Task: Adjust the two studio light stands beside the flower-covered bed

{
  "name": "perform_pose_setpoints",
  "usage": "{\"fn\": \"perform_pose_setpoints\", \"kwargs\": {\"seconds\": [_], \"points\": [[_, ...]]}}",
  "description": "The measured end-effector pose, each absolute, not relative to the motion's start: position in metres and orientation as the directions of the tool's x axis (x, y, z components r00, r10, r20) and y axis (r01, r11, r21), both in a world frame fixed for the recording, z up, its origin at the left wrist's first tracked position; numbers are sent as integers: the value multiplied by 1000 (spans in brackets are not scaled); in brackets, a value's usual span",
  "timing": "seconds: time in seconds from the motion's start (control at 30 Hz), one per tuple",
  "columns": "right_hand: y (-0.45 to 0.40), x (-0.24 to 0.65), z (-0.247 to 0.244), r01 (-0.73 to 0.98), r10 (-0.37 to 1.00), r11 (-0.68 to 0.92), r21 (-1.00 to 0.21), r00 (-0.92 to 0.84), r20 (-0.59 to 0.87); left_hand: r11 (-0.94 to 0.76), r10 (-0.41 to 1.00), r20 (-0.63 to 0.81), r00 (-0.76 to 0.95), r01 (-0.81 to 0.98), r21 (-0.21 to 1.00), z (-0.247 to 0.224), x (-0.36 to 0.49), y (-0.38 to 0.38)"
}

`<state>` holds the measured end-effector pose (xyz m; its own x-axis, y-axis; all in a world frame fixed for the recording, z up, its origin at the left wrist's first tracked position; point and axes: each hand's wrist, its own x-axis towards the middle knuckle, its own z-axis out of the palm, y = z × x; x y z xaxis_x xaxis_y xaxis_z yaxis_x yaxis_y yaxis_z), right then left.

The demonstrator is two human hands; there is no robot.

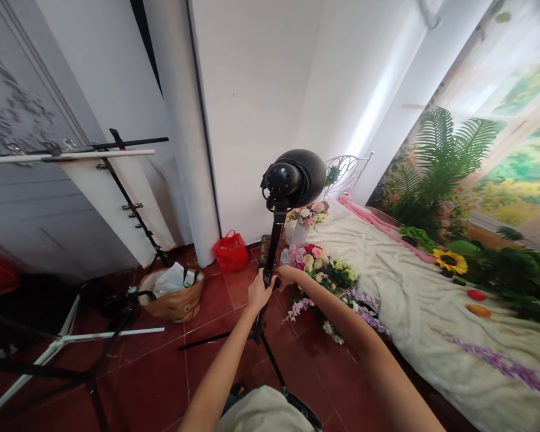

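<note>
A black studio lamp (297, 177) with a rounded head tops a black light stand (276, 237) in the middle of the view. My left hand (260, 291) is wrapped round the stand's pole, at a joint well below the lamp. Just right of it, my right hand (287, 276) is closed at the same joint, its fingertips against a small part that is too small to name. Below the hands, the stand's thin black legs spread over the red tiles.
To the right, a bed (369, 246) with a cream cover bears artificial flowers and a pink plush toy. Bouquets (315, 258) stand beside it. At left are a wicker basket (175, 306), a red bag (231, 252), white stand legs (112, 334) and a backdrop rail (130, 153).
</note>
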<state>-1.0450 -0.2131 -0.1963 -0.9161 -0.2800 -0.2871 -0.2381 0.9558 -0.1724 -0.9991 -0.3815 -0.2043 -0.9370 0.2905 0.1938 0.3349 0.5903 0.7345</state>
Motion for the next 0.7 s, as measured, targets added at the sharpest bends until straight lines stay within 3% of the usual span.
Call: {"fn": "perform_pose_setpoints", "kwargs": {"seconds": [0.07,0.17,0.37,0.47,0.53,0.63,0.7], "points": [[-213,-1043,-197,-289,-332,941,-176,-888,-318,587,291,194,-937,335,737,-204,-1000,-381],[-219,-1030,-204,-306,-332,938,-162,-928,-167,581,285,186,-940,324,747,-202,-999,-380],[-239,-973,-247,-178,-134,954,-242,-973,189,615,273,120,-954,270,741,-198,-998,-377],[-248,-943,-273,-133,-45,939,-316,-962,270,612,267,125,-955,269,744,-199,-998,-376],[-250,-926,-288,-70,-5,943,-325,-981,195,594,268,151,-951,287,752,-200,-999,-376],[-244,-914,-300,98,74,937,-337,-994,-83,544,291,181,-939,318,776,-205,-1002,-379],[-236,-917,-296,173,117,887,-428,-981,-153,492,309,187,-932,325,807,-210,-1005,-382]]}}
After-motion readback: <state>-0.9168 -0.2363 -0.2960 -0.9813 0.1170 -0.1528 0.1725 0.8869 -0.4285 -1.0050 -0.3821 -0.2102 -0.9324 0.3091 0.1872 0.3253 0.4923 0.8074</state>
